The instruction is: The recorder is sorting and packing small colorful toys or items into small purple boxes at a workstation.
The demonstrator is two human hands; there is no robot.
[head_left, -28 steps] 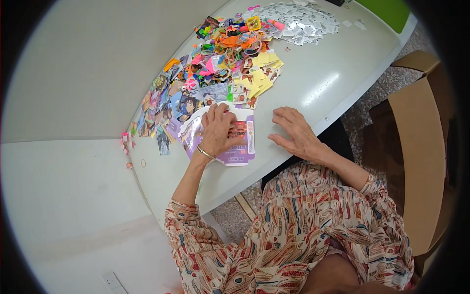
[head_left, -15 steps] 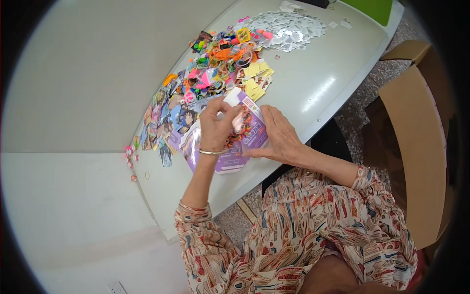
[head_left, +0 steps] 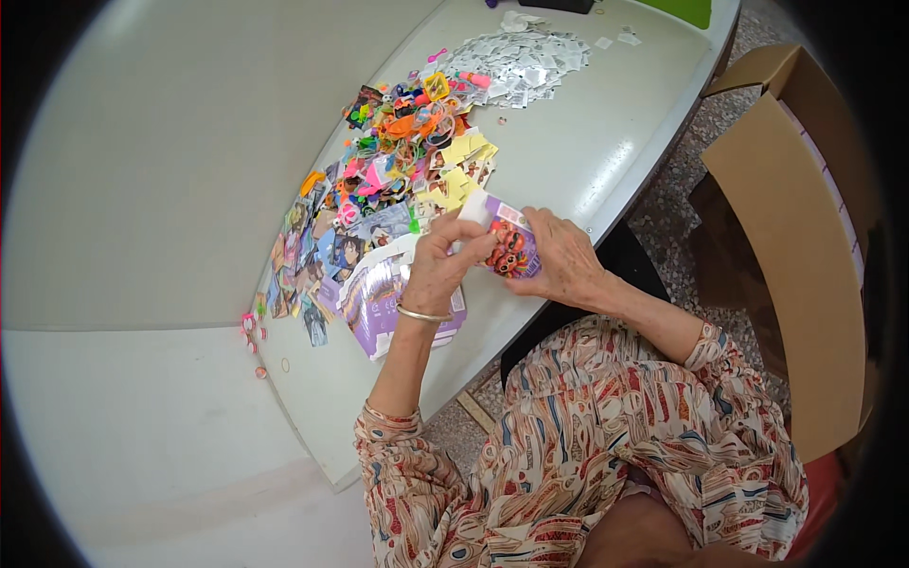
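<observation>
Between both hands, above the table's near edge, I hold a small purple carton printed with red cartoon figures; a white flap stands out at its upper left end. My left hand, with a bangle at the wrist, pinches the carton's left side. Around its right side my right hand is closed, thumb below and fingers above. Beneath my left hand lies a stack of flat purple carton blanks, partly hidden by the wrist. Yellow paper slips lie just beyond the carton.
Along the curved pale table spread picture cards, a heap of colourful small toys and a pile of small white packets. A wall panel borders the left. On the right stands an open cardboard box with purple-edged things inside.
The carton has moved right, away from the flat stack, and looks folded narrower in my hands. My right hand now wraps round it instead of lying spread. The whole view has shifted slightly.
</observation>
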